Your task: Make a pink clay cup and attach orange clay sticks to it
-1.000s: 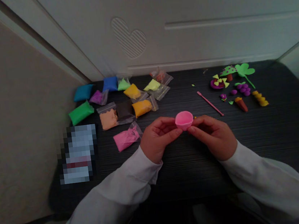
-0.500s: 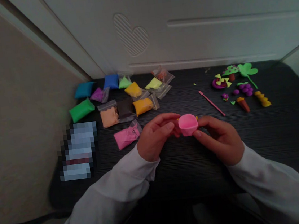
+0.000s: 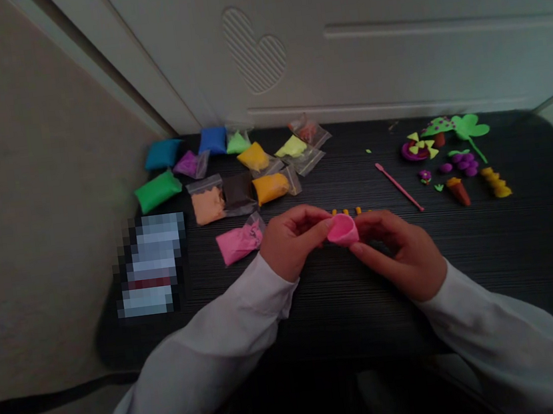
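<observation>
A small pink clay cup [image 3: 343, 231] with a hollow top is held up between my two hands over the dark table. My left hand [image 3: 291, 242] grips its left rim, the thumb pressed at the edge. Round its right side, the thumb and fingers of my right hand [image 3: 403, 252] are closed on the wall. Several short yellow clay pieces [image 3: 346, 212] lie just behind the cup, partly hidden by it and my fingers. Close to my left wrist is a bag of pink clay [image 3: 238, 244].
Bags of coloured clay, including a green one [image 3: 158, 191], spread over the left and back. A pixelated phone-like screen [image 3: 153, 266] lies at left. A pink modelling tool [image 3: 399, 186] and finished clay figures, such as purple grapes [image 3: 463, 162], are at right.
The cup has tilted, and my left thumb has come onto its rim. More of the yellow pieces show behind it. The whole view has shifted slightly.
</observation>
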A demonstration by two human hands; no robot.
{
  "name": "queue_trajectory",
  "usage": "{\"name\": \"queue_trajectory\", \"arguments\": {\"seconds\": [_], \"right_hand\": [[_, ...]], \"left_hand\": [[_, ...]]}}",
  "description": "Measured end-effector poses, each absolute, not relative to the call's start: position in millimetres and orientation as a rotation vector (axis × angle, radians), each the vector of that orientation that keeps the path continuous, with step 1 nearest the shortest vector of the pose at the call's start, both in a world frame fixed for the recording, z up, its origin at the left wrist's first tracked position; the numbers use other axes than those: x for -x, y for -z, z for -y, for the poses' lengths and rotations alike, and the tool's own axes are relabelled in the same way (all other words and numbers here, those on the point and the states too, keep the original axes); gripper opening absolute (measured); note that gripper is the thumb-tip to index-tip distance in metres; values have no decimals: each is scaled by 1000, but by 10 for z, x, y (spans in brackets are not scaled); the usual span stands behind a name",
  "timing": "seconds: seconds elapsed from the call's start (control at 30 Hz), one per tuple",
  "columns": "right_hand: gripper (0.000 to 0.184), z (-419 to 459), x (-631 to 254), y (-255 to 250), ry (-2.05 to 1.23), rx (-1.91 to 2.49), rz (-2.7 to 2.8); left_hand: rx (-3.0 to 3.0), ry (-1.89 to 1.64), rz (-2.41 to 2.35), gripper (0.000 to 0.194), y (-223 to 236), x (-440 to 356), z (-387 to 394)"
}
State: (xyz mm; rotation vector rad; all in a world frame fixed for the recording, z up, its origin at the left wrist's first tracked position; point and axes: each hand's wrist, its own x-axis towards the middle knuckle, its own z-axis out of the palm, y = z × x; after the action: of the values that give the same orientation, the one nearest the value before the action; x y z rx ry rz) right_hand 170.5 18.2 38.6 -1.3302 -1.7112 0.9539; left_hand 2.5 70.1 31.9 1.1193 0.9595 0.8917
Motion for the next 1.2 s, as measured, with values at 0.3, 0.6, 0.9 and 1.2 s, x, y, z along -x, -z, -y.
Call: {"name": "queue_trajectory", "arguments": {"seconds": [0.3, 0.6, 0.9, 1.2], "right_hand": [[30, -178, -1694, -348, -1037, 1310, 1602], [31, -171, -1697, -335, -1039, 1330, 1600], [30, -170, -1704, -338, -1065, 1302, 1610], [29, -179, -1697, -321, -1009, 1301, 1552]], "left_hand": [[-1171, -889, -961, 20, -330, -28, -698], [-1307, -897, -1065, 14, -341, -19, -694], [-1333, -911, -1071, 14, -368, -21, -696], [-1272, -984, -1014, 20, -315, -27, -675]]}}
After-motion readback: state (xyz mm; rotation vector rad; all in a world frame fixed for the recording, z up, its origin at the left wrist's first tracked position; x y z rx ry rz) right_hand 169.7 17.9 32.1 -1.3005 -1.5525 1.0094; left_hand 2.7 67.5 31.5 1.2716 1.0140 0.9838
